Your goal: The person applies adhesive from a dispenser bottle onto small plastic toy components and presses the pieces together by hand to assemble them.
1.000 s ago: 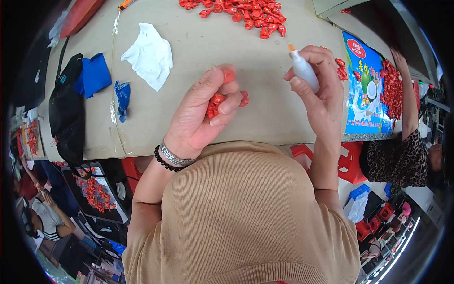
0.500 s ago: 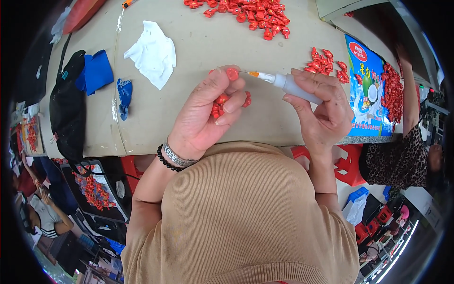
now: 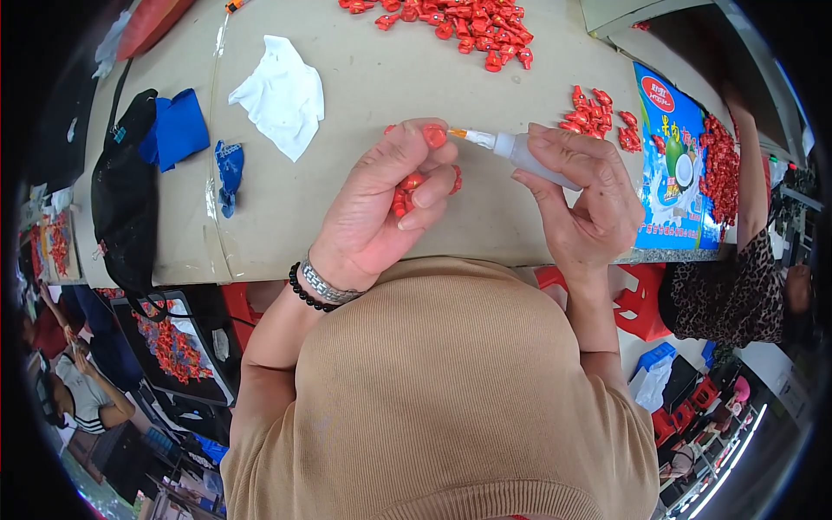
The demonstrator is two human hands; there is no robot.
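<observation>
My left hand is closed, pinching a small red piece between thumb and forefinger. More red pieces are tucked in its palm under the curled fingers. In my right hand is a whitish squeeze bottle, gripped between thumb and fingers. Its narrow tip with an orange base points left at the pinched piece, touching or very close to it. I cannot make out any liquid at the tip.
Red pieces lie in a heap at the far side and a smaller pile at right, beside a blue printed sheet. White cloth, blue cloths and a black bag lie left. Another person's arm reaches in at right.
My right hand has moved the squeeze bottle slightly left, bringing its tip nearer the pinched red piece. My left hand keeps almost the same place and hold.
</observation>
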